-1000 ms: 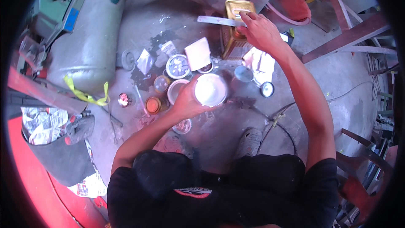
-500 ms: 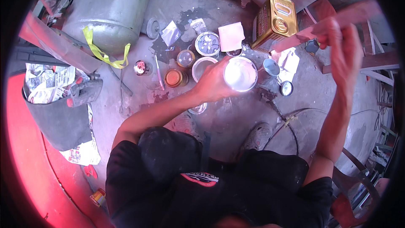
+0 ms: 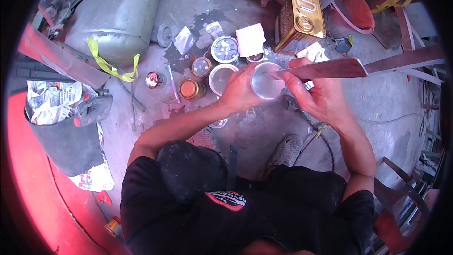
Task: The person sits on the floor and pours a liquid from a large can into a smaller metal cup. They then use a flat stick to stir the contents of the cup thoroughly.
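Observation:
My left hand (image 3: 236, 89) is wrapped round a clear cup (image 3: 264, 87) with pale contents. My right hand (image 3: 321, 97) grips a long flat strip (image 3: 337, 68), whose left end is in or over the cup. A gold rectangular can (image 3: 306, 16) stands behind my hands. Just left of them, a pot (image 3: 219, 78), two amber-coloured jars (image 3: 189, 89) (image 3: 202, 66), a lidded tub (image 3: 224, 48) and a pink-white square sheet (image 3: 250, 40) sit on the floor. A thin white-and-pink stick (image 3: 173, 85) lies beside the jars.
A grey tank (image 3: 113, 19) with yellow ribbon is at upper left. A newspaper-stuffed black container (image 3: 66, 139) stands by a red surface (image 3: 33, 174). A red bucket (image 3: 358, 14) is at upper right, wooden frames (image 3: 406, 59) at right, cables (image 3: 325, 137) across the floor.
My right hand has come away from the gold can, down and across to the cup, turning the strip so its left end meets the cup. My left hand and cup have shifted slightly.

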### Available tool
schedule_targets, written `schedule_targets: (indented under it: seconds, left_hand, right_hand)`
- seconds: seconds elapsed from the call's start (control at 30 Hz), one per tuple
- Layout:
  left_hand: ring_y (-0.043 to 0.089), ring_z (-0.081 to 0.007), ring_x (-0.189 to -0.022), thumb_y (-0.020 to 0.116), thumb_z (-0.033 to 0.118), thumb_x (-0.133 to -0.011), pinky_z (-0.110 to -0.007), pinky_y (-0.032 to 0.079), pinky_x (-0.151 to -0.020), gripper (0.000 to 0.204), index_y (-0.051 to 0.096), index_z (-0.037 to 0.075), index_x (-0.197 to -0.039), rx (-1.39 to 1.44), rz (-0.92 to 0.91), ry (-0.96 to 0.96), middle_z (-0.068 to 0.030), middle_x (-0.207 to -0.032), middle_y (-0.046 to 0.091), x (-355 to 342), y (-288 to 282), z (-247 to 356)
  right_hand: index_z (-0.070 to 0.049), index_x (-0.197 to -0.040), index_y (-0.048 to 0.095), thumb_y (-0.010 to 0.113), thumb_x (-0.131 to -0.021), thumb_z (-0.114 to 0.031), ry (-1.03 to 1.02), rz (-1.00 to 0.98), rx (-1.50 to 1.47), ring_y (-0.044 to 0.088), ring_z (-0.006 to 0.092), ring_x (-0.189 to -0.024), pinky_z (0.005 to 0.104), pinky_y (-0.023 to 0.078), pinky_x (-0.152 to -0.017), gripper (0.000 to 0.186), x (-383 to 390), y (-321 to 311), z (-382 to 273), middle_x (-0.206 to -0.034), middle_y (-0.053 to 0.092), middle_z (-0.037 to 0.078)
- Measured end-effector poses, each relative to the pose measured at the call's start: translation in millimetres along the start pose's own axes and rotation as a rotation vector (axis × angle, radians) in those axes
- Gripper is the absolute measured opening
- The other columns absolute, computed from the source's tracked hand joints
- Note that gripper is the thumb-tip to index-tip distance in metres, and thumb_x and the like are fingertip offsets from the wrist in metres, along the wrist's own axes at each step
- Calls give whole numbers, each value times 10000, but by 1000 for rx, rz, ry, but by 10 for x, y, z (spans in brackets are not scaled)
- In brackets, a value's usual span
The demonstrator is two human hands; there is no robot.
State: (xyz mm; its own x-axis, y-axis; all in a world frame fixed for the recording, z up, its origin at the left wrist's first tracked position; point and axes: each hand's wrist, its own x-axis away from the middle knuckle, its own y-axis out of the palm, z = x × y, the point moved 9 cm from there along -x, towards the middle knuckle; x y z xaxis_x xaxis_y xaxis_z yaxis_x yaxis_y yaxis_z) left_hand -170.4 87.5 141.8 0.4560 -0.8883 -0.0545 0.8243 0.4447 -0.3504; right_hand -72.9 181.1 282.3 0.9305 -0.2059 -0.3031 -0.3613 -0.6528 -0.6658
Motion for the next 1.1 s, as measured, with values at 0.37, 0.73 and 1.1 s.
schedule_targets:
  seconds: [0.37, 0.73, 1.1]
  left_hand:
    - [674, -383, -1090, 881, 371, -698, -461, 538, -913, 737, 558, 64, -1285, 51, 4, -52, -195, -1160, 686, 158, 143, -216]
    - [636, -387, -1157, 865, 339, -719, -475, 508, -982, 720, 541, 94, -1314, -15, -21, 51, -183, -1196, 672, 212, 221, -143]
    - [636, -398, -1148, 876, 311, -703, -479, 510, -965, 735, 539, 82, -1314, -69, -23, -71, -196, -1190, 670, 176, 177, -168]
  right_hand:
    - [-3, -1062, 725, 660, -984, -111, 130, -89, -98, 668, 182, -735, 319, 515, -643, 148, 119, 283, 81, -882, 712, 104]
    - [-23, -1036, 725, 684, -954, -100, 192, 39, -93, 678, 260, -702, 362, 511, -650, 119, 264, 261, 174, -807, 691, 146]
    - [4, -1026, 717, 681, -951, -99, 165, -4, -58, 675, 282, -697, 379, 507, -636, 133, 237, 323, 193, -807, 688, 172]
